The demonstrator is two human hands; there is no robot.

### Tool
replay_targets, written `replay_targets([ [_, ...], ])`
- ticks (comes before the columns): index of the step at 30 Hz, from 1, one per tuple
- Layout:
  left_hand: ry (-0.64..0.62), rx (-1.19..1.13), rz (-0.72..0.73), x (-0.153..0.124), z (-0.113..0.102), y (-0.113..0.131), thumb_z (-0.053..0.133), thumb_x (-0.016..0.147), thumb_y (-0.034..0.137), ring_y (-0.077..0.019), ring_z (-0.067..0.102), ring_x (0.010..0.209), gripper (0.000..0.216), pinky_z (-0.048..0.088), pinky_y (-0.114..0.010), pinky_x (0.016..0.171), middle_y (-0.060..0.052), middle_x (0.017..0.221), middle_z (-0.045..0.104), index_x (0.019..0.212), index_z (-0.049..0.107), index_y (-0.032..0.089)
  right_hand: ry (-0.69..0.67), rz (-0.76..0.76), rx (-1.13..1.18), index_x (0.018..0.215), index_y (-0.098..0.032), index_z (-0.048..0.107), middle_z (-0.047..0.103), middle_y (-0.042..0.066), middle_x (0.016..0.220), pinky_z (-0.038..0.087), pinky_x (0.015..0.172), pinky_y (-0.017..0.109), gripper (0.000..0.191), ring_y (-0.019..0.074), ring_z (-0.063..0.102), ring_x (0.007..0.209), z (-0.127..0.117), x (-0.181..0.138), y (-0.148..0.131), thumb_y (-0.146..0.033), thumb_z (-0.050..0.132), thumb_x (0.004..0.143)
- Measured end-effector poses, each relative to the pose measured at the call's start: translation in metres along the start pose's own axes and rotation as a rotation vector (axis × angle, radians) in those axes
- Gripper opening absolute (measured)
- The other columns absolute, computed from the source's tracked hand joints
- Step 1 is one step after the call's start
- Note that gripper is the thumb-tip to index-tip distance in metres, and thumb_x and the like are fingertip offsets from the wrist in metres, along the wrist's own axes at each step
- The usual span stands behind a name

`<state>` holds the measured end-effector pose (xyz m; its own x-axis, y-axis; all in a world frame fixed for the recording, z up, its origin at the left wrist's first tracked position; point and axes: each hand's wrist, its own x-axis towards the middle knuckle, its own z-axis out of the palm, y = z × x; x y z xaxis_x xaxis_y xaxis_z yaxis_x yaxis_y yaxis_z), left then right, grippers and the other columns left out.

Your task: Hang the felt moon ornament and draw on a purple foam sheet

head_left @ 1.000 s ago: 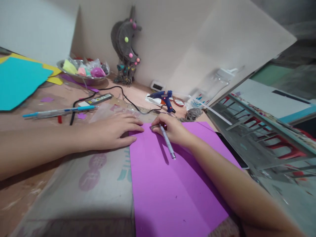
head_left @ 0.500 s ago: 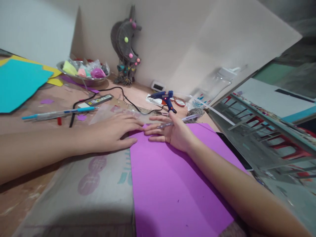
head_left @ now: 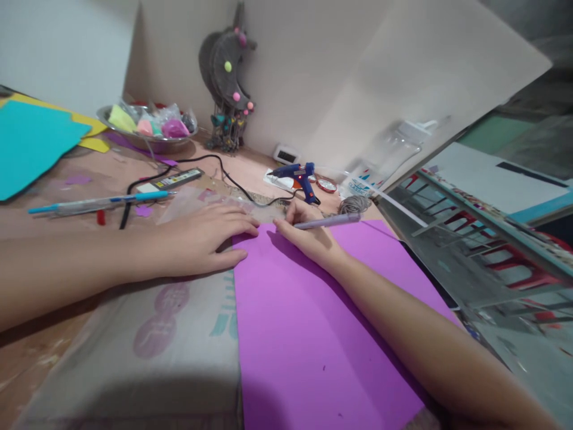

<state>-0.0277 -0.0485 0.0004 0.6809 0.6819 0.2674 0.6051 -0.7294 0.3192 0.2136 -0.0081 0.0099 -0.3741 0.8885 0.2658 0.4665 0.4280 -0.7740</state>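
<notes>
A purple foam sheet [head_left: 308,334] lies flat on a cardboard box [head_left: 147,340] in front of me. My left hand [head_left: 201,239] rests flat with its fingers spread, its fingertips on the sheet's far left corner. My right hand [head_left: 308,233] lies on the sheet's far edge, closed around a grey pen [head_left: 329,222] that points to the right. The two hands almost touch at the fingertips.
A blue glue gun [head_left: 298,176] with its black cord stands behind the hands, near a twine roll [head_left: 351,205]. A blue pen [head_left: 98,203], a metal bowl of coloured bits [head_left: 147,125], teal paper [head_left: 31,143] and a moon decoration [head_left: 226,77] sit at the left and back.
The pen first pointed towards me, then lay loosely across my opened right hand. Now the fingers have closed round it and it points right. The left hand stayed put.
</notes>
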Motion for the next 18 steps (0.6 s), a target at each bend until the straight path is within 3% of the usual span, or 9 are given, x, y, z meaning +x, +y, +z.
replay_targets([
  [5,-0.013,-0.003,0.002,0.0001,0.0003,-0.0008,0.052,0.095,0.041,-0.0334,0.055,0.136,0.045,0.039,-0.053,0.120,-0.013,0.139,0.067,0.129,0.068,0.017,0.015,-0.067,-0.088,0.061,-0.024,0.034,0.036,-0.007,0.056,0.025,0.053,0.026,0.032,0.0096,0.031,0.054,-0.0008,0.0009,0.0023,-0.023,0.060,0.079],
  [18,-0.028,0.002,-0.003,0.0008,-0.0010,-0.0005,0.051,0.095,0.041,-0.0341,0.056,0.135,0.046,0.040,-0.055,0.119,-0.014,0.139,0.066,0.130,0.068,0.016,0.014,-0.083,-0.146,0.062,-0.024,0.033,0.038,-0.006,0.057,0.026,0.055,0.027,0.032,0.0105,0.032,0.055,-0.0007,0.0012,0.0002,-0.020,0.060,0.079],
])
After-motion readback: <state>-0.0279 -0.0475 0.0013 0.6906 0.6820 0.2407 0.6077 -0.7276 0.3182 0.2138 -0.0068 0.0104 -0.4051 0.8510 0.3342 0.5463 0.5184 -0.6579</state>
